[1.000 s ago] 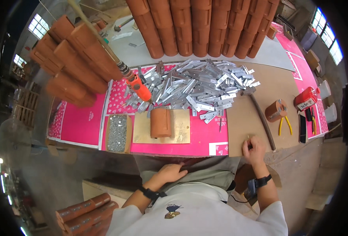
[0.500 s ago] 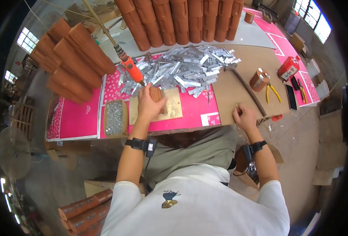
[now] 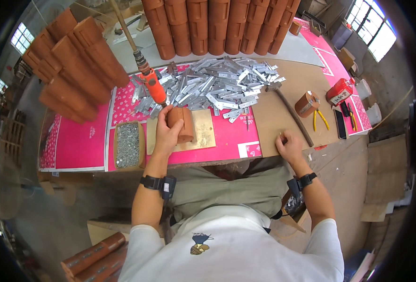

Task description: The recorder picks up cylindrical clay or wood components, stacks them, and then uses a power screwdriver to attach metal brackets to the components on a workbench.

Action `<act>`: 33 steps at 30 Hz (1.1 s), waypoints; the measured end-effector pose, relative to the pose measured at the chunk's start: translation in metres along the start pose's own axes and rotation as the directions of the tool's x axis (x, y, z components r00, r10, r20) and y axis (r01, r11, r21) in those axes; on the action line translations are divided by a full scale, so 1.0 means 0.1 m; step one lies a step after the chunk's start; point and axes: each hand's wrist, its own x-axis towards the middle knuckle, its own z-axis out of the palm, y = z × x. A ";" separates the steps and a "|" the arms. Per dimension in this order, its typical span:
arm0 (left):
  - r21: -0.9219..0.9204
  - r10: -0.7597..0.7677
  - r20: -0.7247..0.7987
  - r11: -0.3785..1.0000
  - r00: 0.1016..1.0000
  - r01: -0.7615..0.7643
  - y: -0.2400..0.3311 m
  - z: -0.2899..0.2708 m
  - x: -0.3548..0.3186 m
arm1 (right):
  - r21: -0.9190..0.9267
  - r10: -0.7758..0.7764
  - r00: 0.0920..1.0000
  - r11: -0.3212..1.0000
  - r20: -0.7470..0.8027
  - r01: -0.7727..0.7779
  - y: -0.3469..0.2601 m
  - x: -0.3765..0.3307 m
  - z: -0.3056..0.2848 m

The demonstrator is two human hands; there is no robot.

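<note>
My left hand (image 3: pixel 166 130) is wrapped round a short reddish-brown cylinder (image 3: pixel 185 125) with a groove along its side, which lies on a pale wooden board (image 3: pixel 204 127). Touching or just behind its far end is the tip of an orange power screwdriver (image 3: pixel 153 86), which hangs tilted from above. My right hand (image 3: pixel 290 145) rests curled at the front edge of a cardboard sheet (image 3: pixel 277 120); whatever its closed fingers hold is hidden. A box of small screws (image 3: pixel 128 145) stands left of the board. Beyond the board lies a heap of flat metal hinge-like strips (image 3: pixel 217 83).
Stacked brown cylinders (image 3: pixel 217 28) stand at the back, with more (image 3: pixel 83 56) at the left. On the right are a hammer (image 3: pixel 290 110), another cylinder (image 3: pixel 306 104), yellow-handled pliers (image 3: pixel 320 121), a red bottle (image 3: pixel 340 91) and a phone (image 3: pixel 340 124). Finished-looking cylinders (image 3: pixel 95 256) lie low at left.
My left hand has shifted slightly left and nearer, and the cylinder under it now lies with more of its side showing. My right hand stays curled at the cardboard's edge.
</note>
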 end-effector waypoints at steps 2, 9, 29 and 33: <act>0.049 0.014 -0.004 0.999 1.000 -0.014 -0.01 0.02 -0.03 | 0.098 0.078 0.993 0.991 0.094 -0.087 -0.09 0.06 0.01; -0.034 0.013 -0.017 0.999 1.000 -0.013 -0.05 -0.01 -0.02 | 0.279 -0.211 0.958 0.948 0.195 0.152 -1.15 0.88 0.23; 0.329 0.123 0.085 0.933 0.989 -0.144 -0.05 -0.13 -0.08 | 0.276 -0.173 0.928 0.958 0.331 0.080 -1.78 1.63 0.96; 0.399 0.215 0.134 0.882 0.967 -0.251 -0.08 -0.13 -0.15 | 0.734 -0.063 0.791 0.423 0.609 -0.532 -2.02 1.61 0.97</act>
